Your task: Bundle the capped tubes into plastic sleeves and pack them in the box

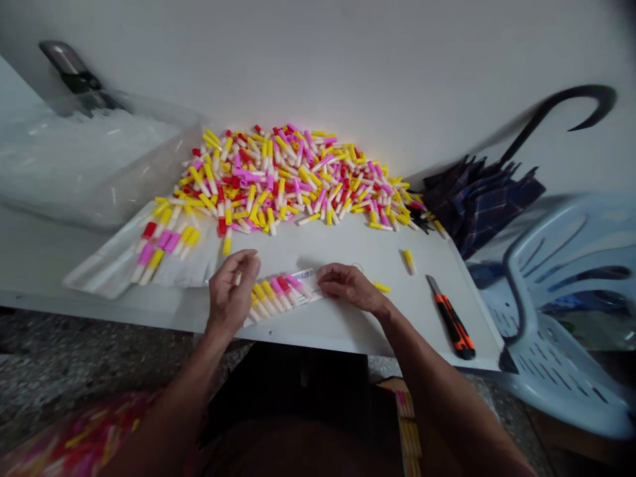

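Note:
A clear packet [283, 293] with several yellow, pink and red capped tubes lies near the white table's front edge [348, 341]. My left hand [231, 295] rests curled on the packet's left end, fingers bent over the tubes. My right hand [348, 286] pinches the packet's right, labelled end with closed fingers. Behind them a large heap of the same coloured tubes [293, 175] covers the table's back half.
Filled clear packets [149, 255] lie at the left. A plastic bag [89, 159] sits at the back left. An orange utility knife [452, 318] and loose yellow tubes [408, 260] lie to the right. A folded umbrella [481, 192] and a blue chair [566, 298] stand beyond the table's right edge.

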### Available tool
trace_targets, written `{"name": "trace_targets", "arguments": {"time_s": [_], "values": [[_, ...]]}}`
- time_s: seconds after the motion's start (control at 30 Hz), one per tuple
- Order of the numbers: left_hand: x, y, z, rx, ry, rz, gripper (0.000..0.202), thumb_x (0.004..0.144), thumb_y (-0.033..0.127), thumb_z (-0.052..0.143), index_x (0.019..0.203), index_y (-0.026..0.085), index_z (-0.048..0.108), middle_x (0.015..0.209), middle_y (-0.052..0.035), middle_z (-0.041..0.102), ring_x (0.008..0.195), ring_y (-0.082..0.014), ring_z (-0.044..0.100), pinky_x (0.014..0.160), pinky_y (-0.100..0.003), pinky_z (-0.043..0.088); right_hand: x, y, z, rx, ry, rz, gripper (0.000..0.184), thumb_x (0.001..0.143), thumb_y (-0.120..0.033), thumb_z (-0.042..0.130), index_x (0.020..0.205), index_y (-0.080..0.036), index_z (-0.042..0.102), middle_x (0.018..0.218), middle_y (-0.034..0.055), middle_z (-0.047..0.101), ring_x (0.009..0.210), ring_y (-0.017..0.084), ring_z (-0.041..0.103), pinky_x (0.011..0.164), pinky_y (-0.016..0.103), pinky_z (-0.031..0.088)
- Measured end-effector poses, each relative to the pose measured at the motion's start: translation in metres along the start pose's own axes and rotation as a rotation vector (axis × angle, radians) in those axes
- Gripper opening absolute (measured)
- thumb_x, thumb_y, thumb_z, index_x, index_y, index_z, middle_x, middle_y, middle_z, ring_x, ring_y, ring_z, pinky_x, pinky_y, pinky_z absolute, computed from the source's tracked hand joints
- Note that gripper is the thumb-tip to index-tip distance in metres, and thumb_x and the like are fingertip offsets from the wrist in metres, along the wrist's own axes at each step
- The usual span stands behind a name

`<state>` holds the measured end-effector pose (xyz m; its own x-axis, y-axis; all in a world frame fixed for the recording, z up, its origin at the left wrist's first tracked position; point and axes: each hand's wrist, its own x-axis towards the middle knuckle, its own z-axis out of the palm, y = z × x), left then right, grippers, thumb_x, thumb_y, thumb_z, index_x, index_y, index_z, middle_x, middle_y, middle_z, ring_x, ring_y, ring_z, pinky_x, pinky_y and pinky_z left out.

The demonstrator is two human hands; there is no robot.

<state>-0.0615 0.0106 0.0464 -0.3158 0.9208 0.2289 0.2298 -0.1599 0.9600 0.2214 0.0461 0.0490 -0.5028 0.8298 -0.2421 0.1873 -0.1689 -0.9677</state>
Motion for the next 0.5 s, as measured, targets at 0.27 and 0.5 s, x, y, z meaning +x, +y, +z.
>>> {"name": "trace_targets", "arguments": {"time_s": [0.27,0.5], "values": [[-0.016,0.007,0.034,0.717,-0.469,0.35,0.014,0.091,0.037,0.073,0.09,0.023,0.074,0.094,-0.0081,0.072,0.097,-0.0291,0.063,0.089,-0.045,0.046,0.007,0.009,0.018,-0.051,-0.02,-0.056,0.026,0.083,-0.027,0.076,0.107,-0.019,0.071,0.084,0.0005,0.071,0.075,0.014,0.062,0.068,0.026,0.047],[-0.006,-0.003,0.037,0.663,-0.535,0.338,0.011,0.093,0.022,0.064,0.083,0.023,0.069,0.089,-0.0047,0.071,0.09,-0.0251,0.062,0.086,-0.043,0.042,0.003,0.018,0.025,-0.086,0.058,-0.123,0.03,0.086,-0.028,0.075,0.115,-0.021,0.07,0.09,0.0016,0.075,0.081,0.017,0.068,0.078,0.031,0.052]]}}
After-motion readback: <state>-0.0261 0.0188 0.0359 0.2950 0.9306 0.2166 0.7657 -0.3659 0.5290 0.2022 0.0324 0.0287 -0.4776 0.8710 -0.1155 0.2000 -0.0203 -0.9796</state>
